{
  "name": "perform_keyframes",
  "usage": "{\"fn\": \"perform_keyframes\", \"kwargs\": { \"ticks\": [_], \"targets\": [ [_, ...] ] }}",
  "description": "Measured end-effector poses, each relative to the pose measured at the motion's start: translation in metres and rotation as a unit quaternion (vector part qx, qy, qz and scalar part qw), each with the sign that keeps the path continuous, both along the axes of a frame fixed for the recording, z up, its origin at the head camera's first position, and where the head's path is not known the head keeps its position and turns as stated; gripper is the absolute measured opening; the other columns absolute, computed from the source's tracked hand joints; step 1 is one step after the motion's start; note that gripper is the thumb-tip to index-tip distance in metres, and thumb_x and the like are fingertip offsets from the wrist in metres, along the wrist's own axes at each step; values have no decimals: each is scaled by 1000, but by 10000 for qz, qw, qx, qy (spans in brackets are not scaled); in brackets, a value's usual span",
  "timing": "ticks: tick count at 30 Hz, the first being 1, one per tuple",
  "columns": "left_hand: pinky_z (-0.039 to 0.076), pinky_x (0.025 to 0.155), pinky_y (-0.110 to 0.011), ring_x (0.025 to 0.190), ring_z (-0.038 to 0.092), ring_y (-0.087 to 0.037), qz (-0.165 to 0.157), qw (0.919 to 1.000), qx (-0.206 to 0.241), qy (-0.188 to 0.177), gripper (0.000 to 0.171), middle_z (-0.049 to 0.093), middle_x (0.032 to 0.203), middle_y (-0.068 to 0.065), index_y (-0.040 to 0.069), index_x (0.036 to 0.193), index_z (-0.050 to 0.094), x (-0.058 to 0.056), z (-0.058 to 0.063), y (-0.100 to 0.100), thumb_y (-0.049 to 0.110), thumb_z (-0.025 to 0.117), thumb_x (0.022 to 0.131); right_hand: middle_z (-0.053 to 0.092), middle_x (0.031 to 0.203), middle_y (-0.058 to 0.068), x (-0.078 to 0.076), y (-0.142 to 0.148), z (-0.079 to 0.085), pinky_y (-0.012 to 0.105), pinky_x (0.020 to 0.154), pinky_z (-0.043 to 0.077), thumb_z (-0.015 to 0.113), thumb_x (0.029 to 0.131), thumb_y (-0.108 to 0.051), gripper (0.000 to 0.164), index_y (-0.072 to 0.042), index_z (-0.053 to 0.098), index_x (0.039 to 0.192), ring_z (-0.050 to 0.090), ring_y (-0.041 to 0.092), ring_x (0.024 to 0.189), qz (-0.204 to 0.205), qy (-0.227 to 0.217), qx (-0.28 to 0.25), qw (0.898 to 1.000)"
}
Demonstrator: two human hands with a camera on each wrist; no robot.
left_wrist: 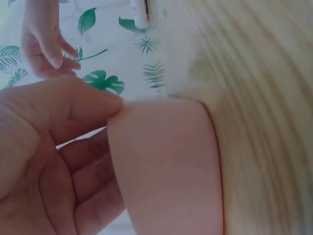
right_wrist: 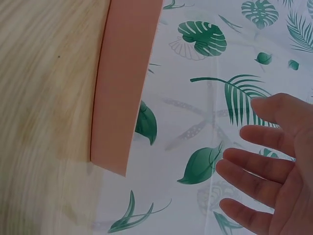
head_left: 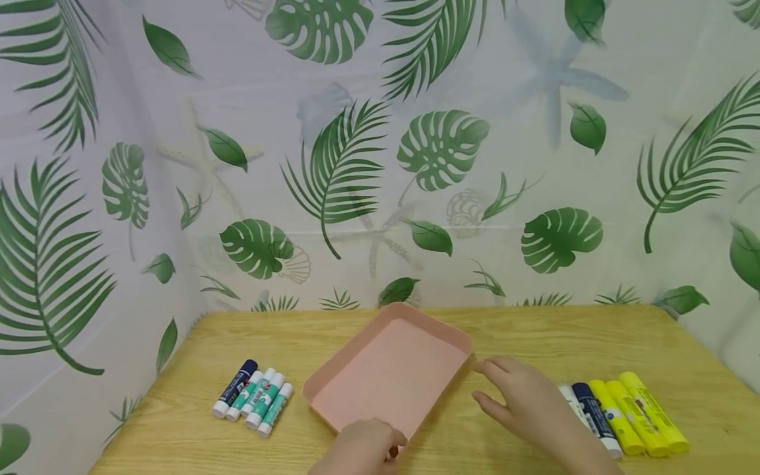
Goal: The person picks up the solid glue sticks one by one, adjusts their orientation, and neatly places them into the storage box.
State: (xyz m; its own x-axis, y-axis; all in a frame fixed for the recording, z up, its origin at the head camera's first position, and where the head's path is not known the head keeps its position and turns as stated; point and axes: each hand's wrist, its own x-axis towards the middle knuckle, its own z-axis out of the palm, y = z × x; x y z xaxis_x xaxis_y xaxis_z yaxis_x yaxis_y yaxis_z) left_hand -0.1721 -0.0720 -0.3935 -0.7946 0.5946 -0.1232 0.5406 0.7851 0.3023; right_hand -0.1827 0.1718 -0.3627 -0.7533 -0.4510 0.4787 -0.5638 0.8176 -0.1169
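Observation:
A shallow pink tray [head_left: 388, 369] lies at a slant on the wooden table, its inside bare. My left hand [head_left: 363, 448] pinches the tray's near rim between thumb and fingers; the left wrist view shows the thumb on the edge of the pink wall [left_wrist: 166, 161]. Off the tray's right side, my right hand [head_left: 522, 402] hovers with fingers spread and holds nothing. In the right wrist view that hand [right_wrist: 269, 166] is apart from the tray's wall [right_wrist: 120, 93].
Several green-and-white glue sticks [head_left: 261, 399] and a dark blue one [head_left: 235, 388] lie left of the tray. To the right, beside my right forearm, lie several yellow glue sticks [head_left: 638, 412], a dark blue one [head_left: 596, 415] and a whitish one [head_left: 572, 402]. A leaf-patterned cloth [head_left: 368, 165] hangs behind.

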Motion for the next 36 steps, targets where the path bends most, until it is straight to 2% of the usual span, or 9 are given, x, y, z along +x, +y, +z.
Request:
{"fn": "perform_keyframes", "kwargs": {
  "ticks": [3,9,13,18,20,23,26,31,36],
  "targets": [
    [38,55,-17,58,44,0,-28,10000,-68,56,8,52,66,13,17,79,68,0,2,-7,10,64,78,62,95,2,-2,2,-1,32,70,49,71,73,-22,29,-11,63,99,60,17,84,-37,-188,-38,9998],
    [30,49,-17,52,33,-3,-304,9995,10,-44,11,37,57,10,16,74,65,-3,1,-23,8,62,81,62,99,3,-4,4,-3,35,73,49,73,71,-20,32,-11,63,100,59,20,88,-223,-611,-62,9979],
    [31,50,-16,53,33,-3,-392,9992,80,52,13,39,58,11,16,75,68,-5,1,-35,5,62,80,61,99,3,-6,4,-4,35,75,48,73,72,-19,32,-12,63,101,58,20,89,-362,-1016,-22,9942],
    [38,54,-16,56,38,-1,-311,9992,260,-45,16,49,64,14,17,83,72,-7,3,-45,5,62,80,61,99,3,-9,5,-6,37,76,47,72,73,-19,29,-12,63,100,57,20,90,-438,-1502,31,9877],
    [37,54,-16,55,37,-2,-308,9988,361,-140,17,46,63,14,17,81,71,-8,3,-48,3,62,80,61,99,3,-10,6,-8,37,75,47,72,73,-18,28,-11,64,99,57,20,90,-385,-1644,82,9856],
    [33,52,-16,54,34,-3,-487,9980,387,-100,20,41,60,12,17,78,69,-11,4,-53,-1,60,80,61,97,3,-12,8,-12,36,73,48,71,73,-17,26,-11,64,97,57,19,87,-221,-1884,148,9817],
    [33,53,-16,55,34,-3,-634,9972,402,-6,21,41,61,11,16,78,68,-14,4,-59,-3,59,79,62,94,3,-13,8,-14,36,70,48,70,74,-15,22,-11,64,96,57,18,83,-90,-2279,156,9735],
    [33,53,-17,55,34,-3,-824,9950,520,201,23,42,61,9,14,65,60,-16,4,-66,-7,58,75,63,89,2,-16,12,-19,35,67,48,68,75,-9,17,-10,64,92,58,19,78,174,-2919,132,9562],
    [33,53,-18,56,36,-3,-640,9962,592,48,26,45,61,9,14,62,58,-18,2,-70,-9,58,74,62,84,0,-16,14,-23,35,65,47,68,75,-6,14,-9,64,88,57,18,75,311,-3194,147,9470]
  ]
}}
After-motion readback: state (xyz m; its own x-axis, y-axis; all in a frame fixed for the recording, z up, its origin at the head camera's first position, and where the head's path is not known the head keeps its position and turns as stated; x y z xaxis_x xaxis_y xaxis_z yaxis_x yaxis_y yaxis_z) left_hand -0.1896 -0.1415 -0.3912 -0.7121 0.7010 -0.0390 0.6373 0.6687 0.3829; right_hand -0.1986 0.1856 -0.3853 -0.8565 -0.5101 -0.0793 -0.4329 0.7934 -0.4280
